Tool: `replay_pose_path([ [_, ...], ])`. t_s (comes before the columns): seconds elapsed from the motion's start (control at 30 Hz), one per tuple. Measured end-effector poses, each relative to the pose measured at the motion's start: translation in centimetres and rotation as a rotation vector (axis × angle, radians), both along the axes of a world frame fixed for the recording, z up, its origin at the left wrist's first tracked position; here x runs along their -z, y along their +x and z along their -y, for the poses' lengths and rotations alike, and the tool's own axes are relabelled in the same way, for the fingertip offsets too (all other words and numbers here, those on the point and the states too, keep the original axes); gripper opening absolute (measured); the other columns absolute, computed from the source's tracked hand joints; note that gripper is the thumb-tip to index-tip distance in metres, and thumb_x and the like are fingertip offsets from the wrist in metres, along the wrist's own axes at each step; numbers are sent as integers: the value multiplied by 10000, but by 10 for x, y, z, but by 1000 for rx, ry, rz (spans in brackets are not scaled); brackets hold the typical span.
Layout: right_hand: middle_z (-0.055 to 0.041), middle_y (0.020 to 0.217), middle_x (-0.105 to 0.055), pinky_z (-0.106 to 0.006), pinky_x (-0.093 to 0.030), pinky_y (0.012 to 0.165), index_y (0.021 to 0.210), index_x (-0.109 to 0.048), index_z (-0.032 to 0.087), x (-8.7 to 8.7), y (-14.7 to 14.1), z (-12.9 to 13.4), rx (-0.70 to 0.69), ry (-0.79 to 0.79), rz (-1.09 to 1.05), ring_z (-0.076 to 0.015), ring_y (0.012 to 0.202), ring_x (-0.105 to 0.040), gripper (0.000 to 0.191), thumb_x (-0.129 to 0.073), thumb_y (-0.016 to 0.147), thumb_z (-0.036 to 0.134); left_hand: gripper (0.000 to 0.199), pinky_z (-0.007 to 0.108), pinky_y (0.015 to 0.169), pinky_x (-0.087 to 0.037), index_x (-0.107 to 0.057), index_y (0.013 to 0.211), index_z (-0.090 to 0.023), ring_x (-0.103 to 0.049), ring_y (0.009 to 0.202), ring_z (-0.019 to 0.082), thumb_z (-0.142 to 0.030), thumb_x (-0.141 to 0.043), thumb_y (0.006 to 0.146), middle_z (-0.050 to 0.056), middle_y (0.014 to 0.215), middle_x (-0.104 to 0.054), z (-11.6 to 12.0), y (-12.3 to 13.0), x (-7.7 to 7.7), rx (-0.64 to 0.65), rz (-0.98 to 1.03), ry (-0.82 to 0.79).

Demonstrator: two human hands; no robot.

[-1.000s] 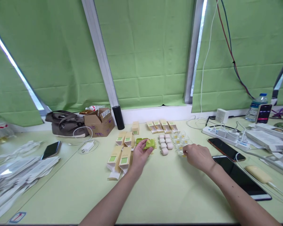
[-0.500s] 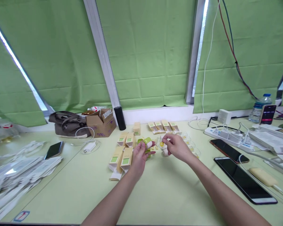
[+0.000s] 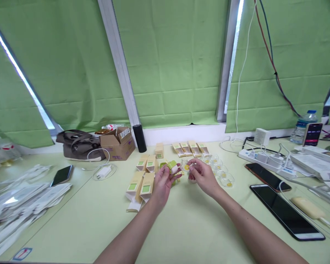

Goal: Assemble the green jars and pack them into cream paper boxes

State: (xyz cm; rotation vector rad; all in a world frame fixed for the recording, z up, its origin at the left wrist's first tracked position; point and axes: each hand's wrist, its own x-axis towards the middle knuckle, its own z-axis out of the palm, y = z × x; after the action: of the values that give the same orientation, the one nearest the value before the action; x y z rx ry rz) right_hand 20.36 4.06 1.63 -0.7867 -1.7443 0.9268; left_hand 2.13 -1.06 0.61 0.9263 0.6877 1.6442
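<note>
Pinched in my left hand (image 3: 164, 181) is a small green and white item (image 3: 173, 167), near the middle of the table. My right hand (image 3: 203, 176) is closed just to its right, its fingertips at a clear plastic piece with a yellow centre (image 3: 186, 167); exactly what they grip is too small to tell. More clear pieces with yellow centres (image 3: 227, 179) lie beyond my right hand. Left of my left hand stand several open cream boxes with green labels (image 3: 147, 186). Another row of open boxes (image 3: 194, 148) is at the back.
A cardboard box (image 3: 118, 145), grey bag (image 3: 81, 145) and black cylinder (image 3: 139, 138) stand at the back left. White packets (image 3: 30, 205) and a phone (image 3: 62, 175) lie left. On the right are a power strip (image 3: 264, 159), two dark phones (image 3: 286, 211) and cables.
My right hand has shifted slightly left and down, uncovering more of the clear pieces behind it. My left hand holds the green and white item in nearly the same place.
</note>
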Motion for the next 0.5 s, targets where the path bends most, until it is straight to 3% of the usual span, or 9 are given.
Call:
replay_pose_path([
  [0.2, 77, 621, -586, -308, -529, 651, 1262, -584, 216, 2, -1, 5, -85, -41, -100, -177, 624, -667, 398, -612, 872, 285, 429, 416, 941, -608, -622, 1057, -174, -757, 1121, 292, -499, -823, 862, 156, 1273, -755, 0, -1, 2, -4, 5, -12],
  [0.33, 86, 627, -568, -307, -520, 656, 1316, -526, 217, 6, -3, 4, -82, -29, -109, -167, 626, -620, 490, -617, 836, 244, 414, 417, 933, -611, -611, 1002, -177, -756, 1124, 301, -505, -821, 861, 156, 1267, -759, 1, 0, 0, -14, -2, -3],
  [0.5, 106, 616, -504, -290, -473, 642, 1301, -511, 230, 10, -4, 2, -17, 16, -90, -149, 588, -536, 473, -637, 847, 261, 432, 388, 915, -613, -639, 1086, -165, -758, 1122, 299, -508, -802, 879, 170, 1293, -747, 1, 1, -1, -20, -34, 3],
])
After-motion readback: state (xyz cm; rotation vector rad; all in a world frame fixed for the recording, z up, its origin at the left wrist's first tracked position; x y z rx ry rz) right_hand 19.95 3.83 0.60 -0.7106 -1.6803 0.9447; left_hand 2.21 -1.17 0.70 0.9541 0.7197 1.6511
